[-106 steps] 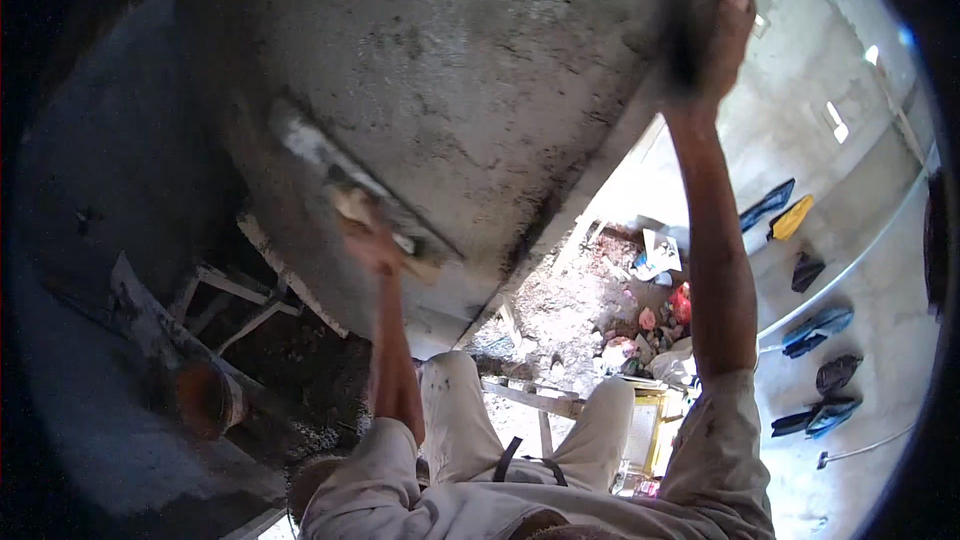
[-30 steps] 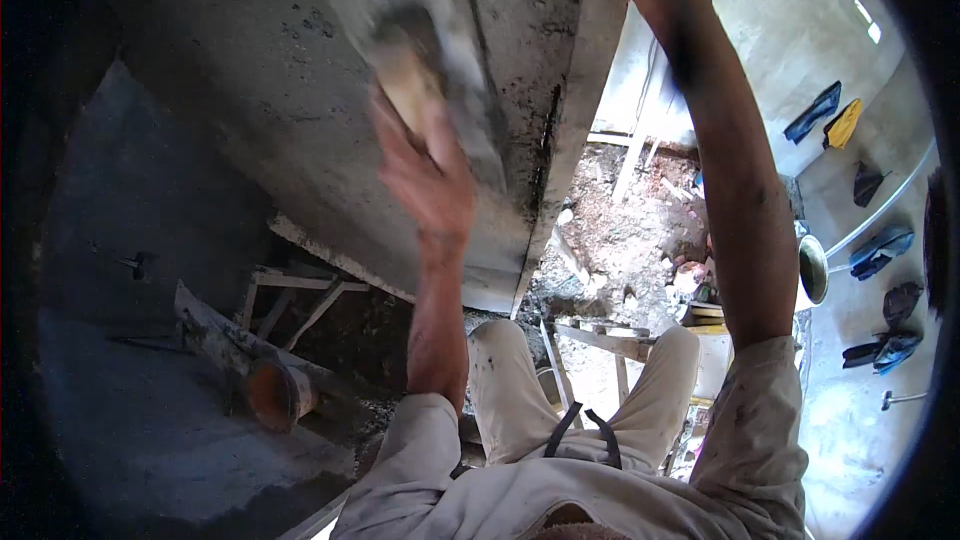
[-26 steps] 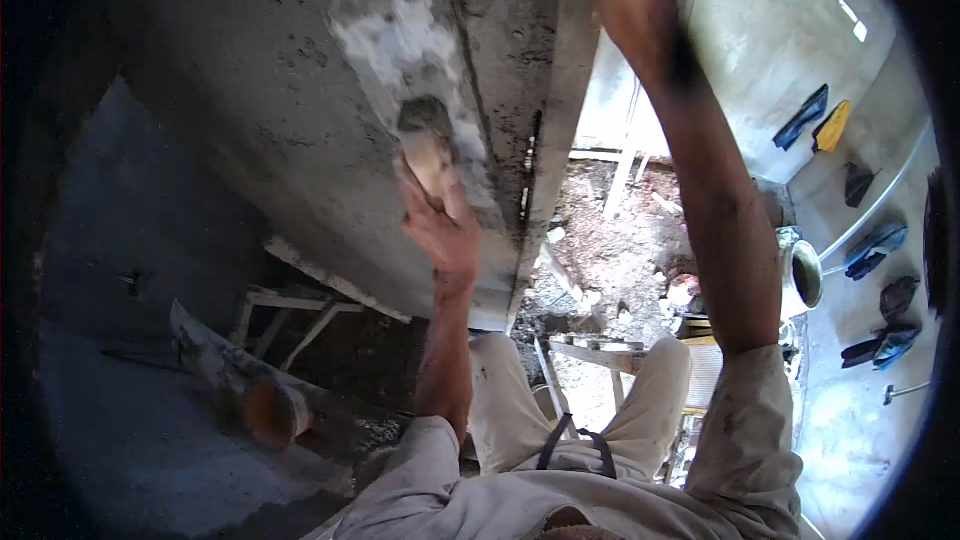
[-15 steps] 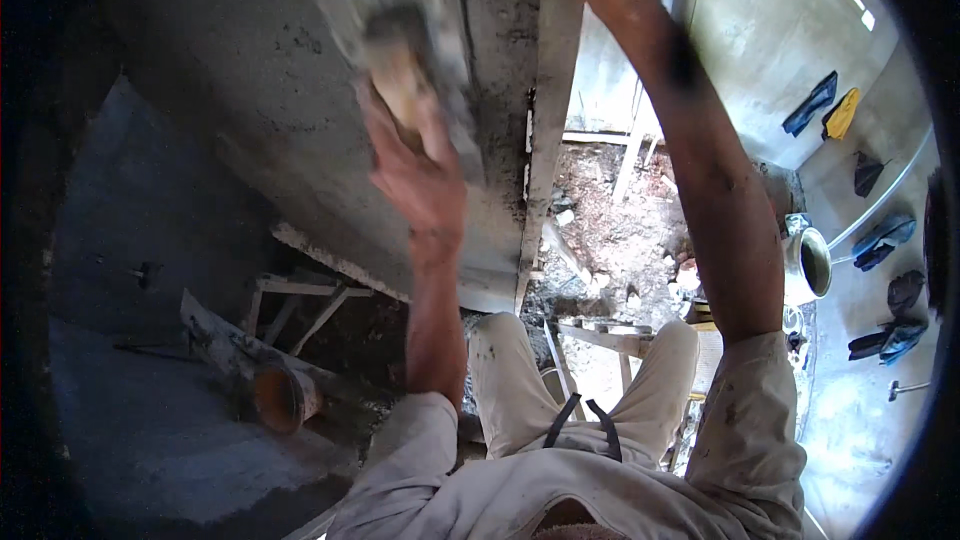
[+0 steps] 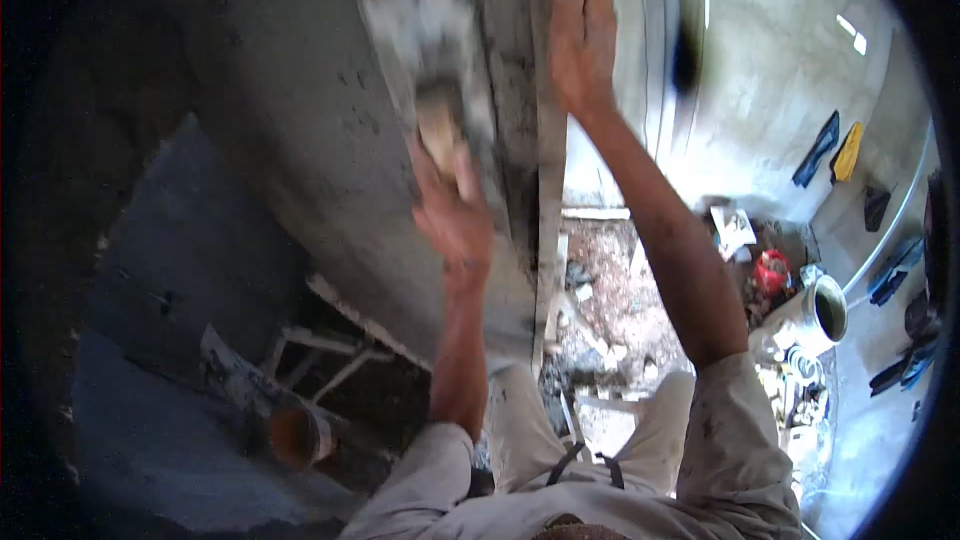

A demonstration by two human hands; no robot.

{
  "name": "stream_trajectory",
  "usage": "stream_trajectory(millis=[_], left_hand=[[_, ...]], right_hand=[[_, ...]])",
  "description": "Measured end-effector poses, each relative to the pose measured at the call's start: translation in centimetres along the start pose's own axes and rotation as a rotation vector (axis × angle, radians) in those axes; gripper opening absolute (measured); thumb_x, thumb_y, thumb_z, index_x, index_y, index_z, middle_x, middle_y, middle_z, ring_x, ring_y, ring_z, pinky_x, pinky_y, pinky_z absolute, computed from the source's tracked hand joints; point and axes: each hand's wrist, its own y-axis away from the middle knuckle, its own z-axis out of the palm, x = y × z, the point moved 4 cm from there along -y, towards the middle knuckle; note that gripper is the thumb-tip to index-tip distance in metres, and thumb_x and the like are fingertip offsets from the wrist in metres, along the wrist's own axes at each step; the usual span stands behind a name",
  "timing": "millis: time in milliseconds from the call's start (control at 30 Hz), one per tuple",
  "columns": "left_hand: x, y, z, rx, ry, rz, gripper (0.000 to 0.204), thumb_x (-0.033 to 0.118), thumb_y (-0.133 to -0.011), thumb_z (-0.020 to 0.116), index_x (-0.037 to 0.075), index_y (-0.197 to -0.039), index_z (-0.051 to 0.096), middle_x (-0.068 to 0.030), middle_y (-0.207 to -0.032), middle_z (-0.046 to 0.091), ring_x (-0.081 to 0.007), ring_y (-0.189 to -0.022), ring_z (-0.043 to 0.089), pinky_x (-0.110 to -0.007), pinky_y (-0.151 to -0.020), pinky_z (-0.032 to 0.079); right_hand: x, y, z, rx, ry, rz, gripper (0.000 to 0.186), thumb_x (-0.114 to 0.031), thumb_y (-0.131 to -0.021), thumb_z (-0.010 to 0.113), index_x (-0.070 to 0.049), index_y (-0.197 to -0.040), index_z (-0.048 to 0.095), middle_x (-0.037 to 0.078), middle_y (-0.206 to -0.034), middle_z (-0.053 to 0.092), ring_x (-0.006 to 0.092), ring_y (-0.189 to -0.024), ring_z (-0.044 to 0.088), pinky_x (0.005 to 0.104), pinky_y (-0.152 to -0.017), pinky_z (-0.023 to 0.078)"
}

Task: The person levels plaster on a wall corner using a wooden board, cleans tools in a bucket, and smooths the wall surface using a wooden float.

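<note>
My left hand (image 5: 455,220) is closed round the light handle of a plastering trowel (image 5: 425,30). The trowel's long pale blade lies against the grey plastered wall (image 5: 300,90) and is smeared by motion. Right of it, a long straight wooden board (image 5: 548,200) runs down the wall's edge. Higher up, my right hand (image 5: 583,50) is at this board, its fingers pressed together along the board's edge; the fingertips are partly cut off by the top of the picture.
Rubble (image 5: 610,290) covers the floor beyond the wall's edge. A whitish bucket (image 5: 825,310) and a red thing (image 5: 771,270) stand at right, below clothes (image 5: 820,148) hung on a wall. An orange-brown bucket (image 5: 300,437) and a wooden trestle (image 5: 330,345) are at lower left.
The view has shifted, so the wall and both arms appear lower. My right hand, mostly out of the picture before, now shows at the board. The trowel stays in my left hand.
</note>
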Motion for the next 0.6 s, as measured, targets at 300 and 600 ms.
stream_trajectory(millis=[300, 600], left_hand=[[9.7, -9.4, -1.1, 0.021, -0.092, 0.128, 0.048, 0.031, -0.096, 0.048, 0.005, -0.136, 0.039, -0.0220, -0.084, 0.067, -0.0333, -0.073, 0.068, -0.043, -0.057, 0.053], [5.3, -1.9, -1.0, -0.249, -0.022, -0.462, 0.058, 0.029, -0.097, 0.046, 0.001, -0.143, 0.025, -0.0247, -0.116, 0.060, -0.0309, -0.090, 0.067, -0.044, -0.076, 0.052]], right_hand=[[-2.1, -0.2, -0.7, -0.010, 0.035, 0.167, 0.052, -0.042, -0.099, 0.035, -0.003, -0.132, 0.045, 0.019, -0.135, 0.043, 0.0345, -0.125, 0.038, 0.0432, -0.107, 0.026], [-1.2, -0.4, -0.9, -0.002, 0.054, 0.143, 0.052, -0.041, -0.099, 0.034, -0.002, -0.132, 0.044, 0.019, -0.135, 0.043, 0.0333, -0.127, 0.036, 0.0436, -0.107, 0.026]])
